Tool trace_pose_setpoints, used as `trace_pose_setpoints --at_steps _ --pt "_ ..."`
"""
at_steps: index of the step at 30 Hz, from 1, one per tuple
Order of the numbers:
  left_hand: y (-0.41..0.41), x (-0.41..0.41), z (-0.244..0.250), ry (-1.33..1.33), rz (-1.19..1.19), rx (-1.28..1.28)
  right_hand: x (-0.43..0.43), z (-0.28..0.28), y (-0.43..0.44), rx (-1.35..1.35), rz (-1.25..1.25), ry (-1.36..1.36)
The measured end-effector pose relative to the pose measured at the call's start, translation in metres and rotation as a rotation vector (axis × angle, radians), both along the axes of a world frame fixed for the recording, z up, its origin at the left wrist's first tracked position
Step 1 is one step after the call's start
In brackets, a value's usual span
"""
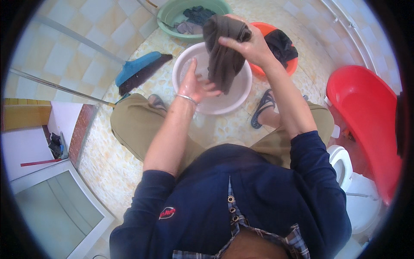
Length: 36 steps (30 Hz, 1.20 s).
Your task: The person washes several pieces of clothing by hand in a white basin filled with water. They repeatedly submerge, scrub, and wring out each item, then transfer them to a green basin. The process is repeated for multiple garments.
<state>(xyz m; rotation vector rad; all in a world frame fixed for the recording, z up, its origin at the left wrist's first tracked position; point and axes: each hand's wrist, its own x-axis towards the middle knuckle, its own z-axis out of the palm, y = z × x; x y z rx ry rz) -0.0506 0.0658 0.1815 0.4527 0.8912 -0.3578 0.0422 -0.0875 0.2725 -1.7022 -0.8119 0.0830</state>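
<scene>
A dark brown garment (223, 61), bunched and folded over at the top, hangs above a white plastic basin (181, 55) of cloudy water. My right hand (250, 43) grips its upper end, the thumb across the front. Fingers spread and palm turned up, my left hand (196, 84) is at the left of the hanging cloth, over the basin. The left fingertips come close to the cloth's lower part; whether they touch it I cannot tell. A metal bangle (186, 98) circles my left wrist.
Behind the basin stand a green basin (163, 16) with wet clothes and an orange basin (292, 68) holding black cloth. A blue broom (137, 66) leans at the left. To the right are a red plastic baby bath (359, 87) and a white toilet (347, 165). A glazed door (58, 207) is lower left.
</scene>
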Motion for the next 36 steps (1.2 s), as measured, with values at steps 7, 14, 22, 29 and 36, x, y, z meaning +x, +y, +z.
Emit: trace_pose_setpoints --at_steps 7,14,22,29,36 --pt "-0.024 -0.014 -0.024 -0.742 -0.111 -0.333 -0.083 -0.005 0.006 -0.171 0.364 -0.415" --pt "-0.029 -0.003 -0.033 -0.682 0.029 -0.515 -0.128 -0.042 -0.022 -0.205 0.199 -0.338" --pt "-0.043 0.035 -0.076 -0.467 0.305 -0.411 -0.078 -0.081 -0.056 0.337 -0.625 0.532" --pt "-0.052 0.04 -0.089 -0.414 0.274 -0.367 -0.022 -0.123 -0.073 -0.291 -0.572 0.78" --pt "-0.045 0.042 -0.087 -0.361 0.366 -0.336 -0.022 -0.073 -0.095 0.201 0.096 0.936"
